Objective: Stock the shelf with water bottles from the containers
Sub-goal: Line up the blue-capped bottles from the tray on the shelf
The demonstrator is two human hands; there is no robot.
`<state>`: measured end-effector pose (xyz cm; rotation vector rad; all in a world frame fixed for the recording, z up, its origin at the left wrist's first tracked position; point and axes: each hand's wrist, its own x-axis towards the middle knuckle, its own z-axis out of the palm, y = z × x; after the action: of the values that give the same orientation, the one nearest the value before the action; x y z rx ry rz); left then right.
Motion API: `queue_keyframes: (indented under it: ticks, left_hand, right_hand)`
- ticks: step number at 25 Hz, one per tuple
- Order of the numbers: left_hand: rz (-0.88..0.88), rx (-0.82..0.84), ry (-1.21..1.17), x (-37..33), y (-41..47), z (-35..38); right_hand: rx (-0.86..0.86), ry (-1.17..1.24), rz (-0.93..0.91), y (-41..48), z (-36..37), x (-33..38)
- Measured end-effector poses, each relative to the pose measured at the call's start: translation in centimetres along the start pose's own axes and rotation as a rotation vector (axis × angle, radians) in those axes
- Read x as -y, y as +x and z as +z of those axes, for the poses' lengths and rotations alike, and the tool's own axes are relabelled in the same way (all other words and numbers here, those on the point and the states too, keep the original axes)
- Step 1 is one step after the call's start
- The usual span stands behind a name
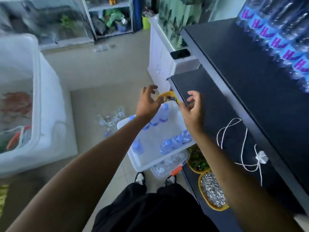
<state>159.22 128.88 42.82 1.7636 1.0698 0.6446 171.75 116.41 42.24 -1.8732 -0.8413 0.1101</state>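
Clear water bottles [164,113] with blue caps and purple labels stood along the container's [140,167] edges; left hand [148,102] and right hand [192,113] hovered above, fingers loosely spread

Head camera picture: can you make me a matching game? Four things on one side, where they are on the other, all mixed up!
Things:
1 white string
2 black phone
3 gravel bowl
4 bottle tub

Places:
A on the white cabinet
B in front of the shoes
C on the dark middle shelf
D on the low shelf

Pairs: 1-C, 2-A, 3-D, 4-B
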Motion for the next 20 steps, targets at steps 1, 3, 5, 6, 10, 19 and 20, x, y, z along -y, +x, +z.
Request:
queue_keyframes:
  ticks: [1,3,5,6,10,19,20]
  left_hand:
    - [-0.047,-0.035,0.026,2.0,-0.5,-1.7]
    - [-0.153,-0.080,0.073,6.1,-1.6,-4.6]
    - [-0.250,-0.105,0.113,10.0,-2.9,-6.6]
    - [-0.280,-0.106,0.132,11.7,-3.5,-7.2]
    - [-0.402,-0.063,0.180,16.5,-5.2,-7.7]
    - [-0.528,0.285,0.418,20.2,-3.5,-3.5]
    - [-0.540,0.303,0.453,20.3,-2.9,-3.2]
  right_hand:
    - [0.063,-0.005,-0.013,-1.1,1.7,0.0]
    - [0.178,-0.032,-0.040,-3.4,5.0,-0.2]
    - [0.290,-0.062,-0.011,-5.8,8.1,-0.7]
    - [0.341,-0.090,0.011,-7.0,9.4,-1.0]
    - [0.573,-0.241,0.080,-11.0,12.9,-2.8]
    - [1.018,-0.631,0.304,-14.0,17.7,-5.8]
    - [1.030,-0.644,0.309,-13.9,18.1,-6.1]
